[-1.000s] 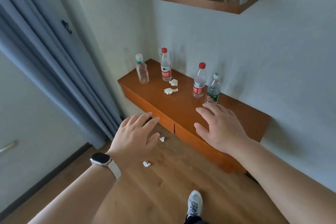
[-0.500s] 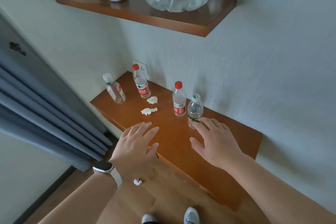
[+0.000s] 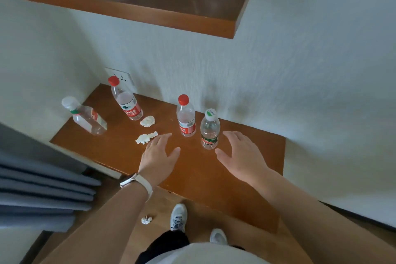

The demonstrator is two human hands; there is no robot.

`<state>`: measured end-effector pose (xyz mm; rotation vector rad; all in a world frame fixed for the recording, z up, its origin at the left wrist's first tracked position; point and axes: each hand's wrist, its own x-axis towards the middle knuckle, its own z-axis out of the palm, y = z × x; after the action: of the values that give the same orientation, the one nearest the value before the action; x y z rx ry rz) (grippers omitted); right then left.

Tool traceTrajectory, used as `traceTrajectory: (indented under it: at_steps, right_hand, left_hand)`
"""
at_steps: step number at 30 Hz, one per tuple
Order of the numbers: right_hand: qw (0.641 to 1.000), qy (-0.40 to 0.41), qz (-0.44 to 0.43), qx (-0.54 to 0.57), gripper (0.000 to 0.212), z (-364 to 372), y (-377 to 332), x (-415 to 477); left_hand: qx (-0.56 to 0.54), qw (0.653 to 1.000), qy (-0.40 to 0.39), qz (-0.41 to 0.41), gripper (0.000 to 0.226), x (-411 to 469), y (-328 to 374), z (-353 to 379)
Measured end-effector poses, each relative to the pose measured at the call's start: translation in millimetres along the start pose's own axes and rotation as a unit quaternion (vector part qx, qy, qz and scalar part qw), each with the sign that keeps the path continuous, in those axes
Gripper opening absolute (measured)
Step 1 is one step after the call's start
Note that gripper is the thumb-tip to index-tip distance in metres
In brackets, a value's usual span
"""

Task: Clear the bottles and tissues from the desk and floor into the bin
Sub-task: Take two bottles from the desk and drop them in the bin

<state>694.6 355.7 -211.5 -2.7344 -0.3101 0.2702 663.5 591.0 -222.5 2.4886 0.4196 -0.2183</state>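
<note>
Bottles [image 3: 186, 118] and tissues [image 3: 147, 121] are spread on the desk [image 3: 192, 178]. The left hand [image 3: 157, 156] and right hand [image 3: 242, 156] are held palm-down above it, fingers loosely spread, nothing gripped, one bottle just beside the right thumb.

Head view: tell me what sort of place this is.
Likely a hotel room or small bedroom: a wall-mounted wooden desk with a wall socket just above it, a floating wooden shelf overhead, and a long grey curtain at the left.
</note>
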Motion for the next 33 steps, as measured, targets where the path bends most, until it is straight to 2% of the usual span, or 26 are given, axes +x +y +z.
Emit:
traceTrajectory:
  at_steps: [3, 7, 13, 17, 20, 24, 28, 33]
  right_hand:
    - [0.994, -0.004, 0.076, 0.078, 0.069, 8.7, -7.2, 14.4]
    - [0.978, 0.002, 0.136, 0.160, 0.082, 19.7, -14.2, 27.5]
    - [0.950, 0.008, 0.184, 0.253, 0.093, 40.7, -25.0, 45.0]
    - [0.939, 0.025, 0.185, 0.288, 0.094, 51.3, -27.2, 60.1]
    - [0.935, 0.035, 0.176, 0.307, 0.087, 58.4, -25.3, 72.1]
    - [0.928, 0.041, 0.185, 0.320, 0.070, 65.3, -19.8, 82.0]
    - [0.922, 0.049, 0.192, 0.333, 0.067, 64.2, -15.6, 84.5]
    - [0.918, 0.060, 0.198, 0.338, 0.067, 52.4, -8.1, 83.1]
  left_hand:
    - [-0.101, 0.994, -0.040, -0.014, 0.062, 33.0, -6.3, -2.0]
    - [-0.200, 0.977, -0.069, -0.016, 0.068, 67.4, -9.9, -2.4]
    - [-0.203, 0.972, -0.114, 0.042, 0.078, 106.9, -15.7, -2.4]
    - [-0.195, 0.968, -0.142, 0.068, 0.089, 127.4, -13.1, 5.1]
    - [-0.217, 0.962, -0.150, 0.065, 0.093, 139.6, -8.9, 11.4]
    - [-0.238, 0.954, -0.158, 0.088, 0.078, 147.6, -1.4, 19.5]
    - [-0.237, 0.954, -0.152, 0.102, 0.065, 151.9, 2.3, 24.4]
    - [-0.233, 0.952, -0.154, 0.124, 0.065, 154.4, 8.0, 25.8]
